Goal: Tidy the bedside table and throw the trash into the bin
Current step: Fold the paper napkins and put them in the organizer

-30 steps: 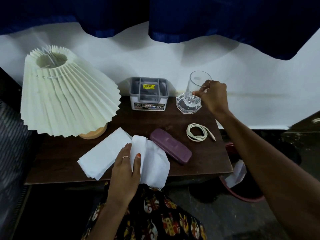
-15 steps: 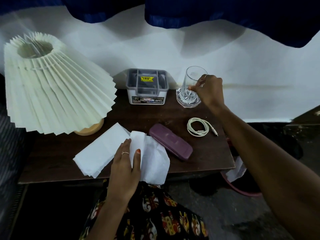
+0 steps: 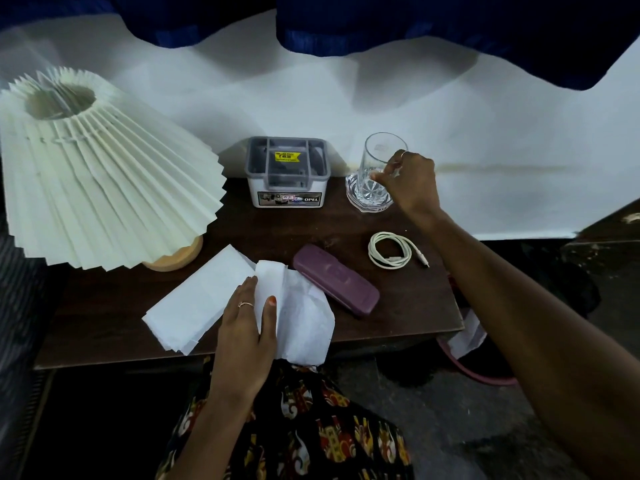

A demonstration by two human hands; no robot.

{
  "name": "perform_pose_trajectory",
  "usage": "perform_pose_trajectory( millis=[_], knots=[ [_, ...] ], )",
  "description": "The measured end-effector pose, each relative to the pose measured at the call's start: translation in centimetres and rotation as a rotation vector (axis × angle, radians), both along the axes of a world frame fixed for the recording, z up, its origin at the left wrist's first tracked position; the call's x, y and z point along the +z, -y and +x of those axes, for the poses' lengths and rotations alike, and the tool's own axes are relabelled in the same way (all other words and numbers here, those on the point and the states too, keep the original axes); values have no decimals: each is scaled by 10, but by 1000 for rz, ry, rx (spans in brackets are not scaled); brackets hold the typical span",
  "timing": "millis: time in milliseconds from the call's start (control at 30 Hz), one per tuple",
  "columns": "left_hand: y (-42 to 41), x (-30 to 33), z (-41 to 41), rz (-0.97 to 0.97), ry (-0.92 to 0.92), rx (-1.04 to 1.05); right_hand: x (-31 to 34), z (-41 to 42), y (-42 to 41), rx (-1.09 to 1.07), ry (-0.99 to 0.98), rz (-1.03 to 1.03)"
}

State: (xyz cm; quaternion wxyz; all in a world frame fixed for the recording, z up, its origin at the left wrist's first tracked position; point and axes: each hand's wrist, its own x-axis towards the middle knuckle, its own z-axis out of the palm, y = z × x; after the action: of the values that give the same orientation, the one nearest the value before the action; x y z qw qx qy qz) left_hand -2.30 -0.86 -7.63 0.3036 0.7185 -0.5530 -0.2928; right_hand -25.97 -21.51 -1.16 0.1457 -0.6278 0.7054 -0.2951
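White tissue paper [image 3: 194,299] lies spread at the front edge of the dark wooden bedside table [image 3: 415,306]. My left hand [image 3: 247,327] pinches a folded part of it between thumb and fingers. At the back right, my right hand [image 3: 408,181] is closed around a clear drinking glass [image 3: 379,161] standing upright on a faceted glass coaster [image 3: 363,199]. A purple case [image 3: 334,278] lies beside the tissue, and a coiled white cable [image 3: 391,249] lies right of it. A red-rimmed bin [image 3: 485,375] with white paper in it stands on the floor, right of the table, partly hidden by my right arm.
A pleated cream lamp [image 3: 100,168] on a wooden base fills the table's left side. A grey-lidded plastic box [image 3: 287,171] stands at the back centre against the white wall. Dark blue curtains hang above. My patterned clothing shows below the table edge.
My right hand has shifted its grip slightly lower on the glass, which stays on the coaster. My left hand and the tissue have barely moved; the camera view has shifted a little.
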Motion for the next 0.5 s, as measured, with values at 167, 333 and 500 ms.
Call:
perform_pose_trajectory(
  millis=[167, 333, 500],
  knots=[
    [0, 3, -1, 22, -2, 13, 3, -10, -20, 11, 58, -54],
    [-2, 4, -1, 41, 20, 9, -15, -35, -54, -122, 42, -39],
    [-3, 7, -1, 52, 41, -3, -48, -44, -79, -136, -85, 277]
  ],
)
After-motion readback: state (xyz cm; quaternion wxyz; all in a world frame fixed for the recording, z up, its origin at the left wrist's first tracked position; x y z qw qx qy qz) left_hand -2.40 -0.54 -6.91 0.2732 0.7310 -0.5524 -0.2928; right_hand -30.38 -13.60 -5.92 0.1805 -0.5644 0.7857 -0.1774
